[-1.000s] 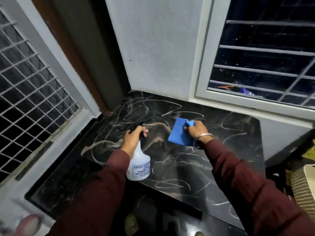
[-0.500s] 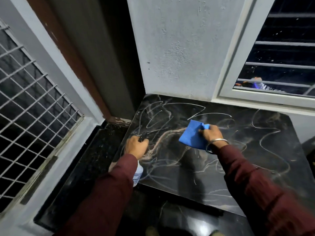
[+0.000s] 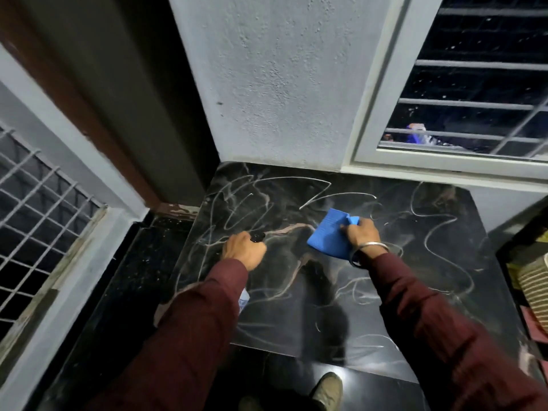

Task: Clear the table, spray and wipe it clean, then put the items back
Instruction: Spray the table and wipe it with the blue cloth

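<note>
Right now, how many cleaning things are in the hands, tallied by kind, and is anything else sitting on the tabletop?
Blue cleaning cloth: 1, in the right hand
Spray bottle: 1, in the left hand, mostly hidden by the sleeve
Loose items on the black marble tabletop: 0
Total: 2

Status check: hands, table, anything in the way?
Left hand grips white spray bottle. Right hand holds blue cloth. Black marble table bare, nothing obstructing.

A black marbled counter (image 3: 400, 277) is seen bare. A folded blue cloth (image 3: 329, 232) is held just above it; a spray bottle (image 3: 244, 301) is mostly hidden.
</note>
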